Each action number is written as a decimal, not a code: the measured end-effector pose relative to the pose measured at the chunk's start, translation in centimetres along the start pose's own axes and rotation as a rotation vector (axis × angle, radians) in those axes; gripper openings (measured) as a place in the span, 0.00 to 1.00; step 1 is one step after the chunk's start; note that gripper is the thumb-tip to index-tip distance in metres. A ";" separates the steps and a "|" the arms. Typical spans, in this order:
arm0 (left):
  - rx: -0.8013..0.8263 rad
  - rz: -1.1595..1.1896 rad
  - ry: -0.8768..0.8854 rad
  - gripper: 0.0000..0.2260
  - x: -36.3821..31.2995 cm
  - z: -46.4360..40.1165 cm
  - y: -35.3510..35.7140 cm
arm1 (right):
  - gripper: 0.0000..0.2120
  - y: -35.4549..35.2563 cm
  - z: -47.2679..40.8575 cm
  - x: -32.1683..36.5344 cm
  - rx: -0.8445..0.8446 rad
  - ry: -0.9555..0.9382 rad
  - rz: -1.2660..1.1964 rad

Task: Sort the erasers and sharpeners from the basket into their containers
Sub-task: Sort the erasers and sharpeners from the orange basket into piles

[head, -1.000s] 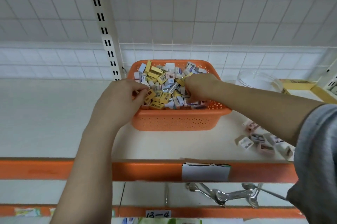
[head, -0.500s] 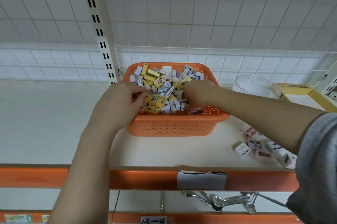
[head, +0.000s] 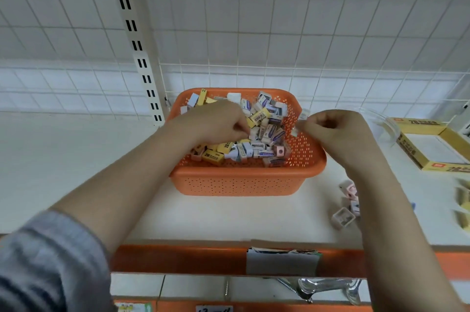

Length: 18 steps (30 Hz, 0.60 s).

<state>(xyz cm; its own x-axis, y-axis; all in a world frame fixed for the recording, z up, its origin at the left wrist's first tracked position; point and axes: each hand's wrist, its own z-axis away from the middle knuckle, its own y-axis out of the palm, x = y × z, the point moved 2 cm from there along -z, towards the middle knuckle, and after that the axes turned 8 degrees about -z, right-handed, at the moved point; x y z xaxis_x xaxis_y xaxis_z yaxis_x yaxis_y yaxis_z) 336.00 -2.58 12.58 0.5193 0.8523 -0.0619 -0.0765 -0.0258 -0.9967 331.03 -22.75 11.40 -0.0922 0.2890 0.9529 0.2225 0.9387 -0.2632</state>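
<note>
A white shelf point(head: 229, 217) with an orange front edge carries everything here, backed by a white wire grid point(head: 279, 32). On it stands an orange perforated basket point(head: 244, 182), heaped with small erasers and sharpeners point(head: 264, 133) in yellow, white, blue and pink wrappers.

To the right of the basket, a yellow box point(head: 432, 141) lies open on the shelf, and a clear round tub point(head: 376, 121) sits just behind the right hand, between basket and box. A small loose cluster of sharpeners point(head: 347, 205) lies on the shelf right of the basket, partly hidden by the right forearm. More yellow pieces point(head: 464, 207) sit blurred at the far right edge.

The left hand point(head: 216, 121) is down in the basket, knuckles up, fingers curled into the pile; whether its grip holds a piece cannot be told. The right hand point(head: 335, 131) hovers over the basket's right rim, its fingertips pinching a few small white pieces point(head: 301, 118), too blurred to tell eraser from sharpener.
</note>
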 end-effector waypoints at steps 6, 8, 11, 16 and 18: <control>0.162 -0.010 0.114 0.13 -1.9 -4.1 1.7 | 0.07 -1.4 0.5 -1.0 -0.169 -0.019 -0.122; 0.162 -0.008 0.076 0.13 -2.3 -4.9 2.4 | 0.08 -1.9 0.3 -1.4 -0.218 -0.017 -0.134; 0.130 -0.014 0.027 0.11 -3.0 -5.4 3.4 | 0.09 -2.5 0.1 -1.7 -0.242 -0.011 -0.134; 0.078 -0.153 0.023 0.08 -4.4 -4.8 4.2 | 0.09 -2.6 -0.1 -1.8 -0.236 -0.021 -0.123; 0.087 -0.178 0.053 0.08 -4.5 -4.7 4.1 | 0.08 -2.6 0.0 -1.7 -0.237 -0.027 -0.130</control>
<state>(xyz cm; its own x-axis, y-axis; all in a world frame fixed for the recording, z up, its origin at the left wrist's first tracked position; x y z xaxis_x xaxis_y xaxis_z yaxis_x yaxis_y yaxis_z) 337.33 -8.99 8.51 0.5754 0.8105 0.1099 -0.0515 0.1700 -0.9841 330.66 -25.67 10.42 -0.1600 0.1767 0.9712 0.4279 0.8990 -0.0931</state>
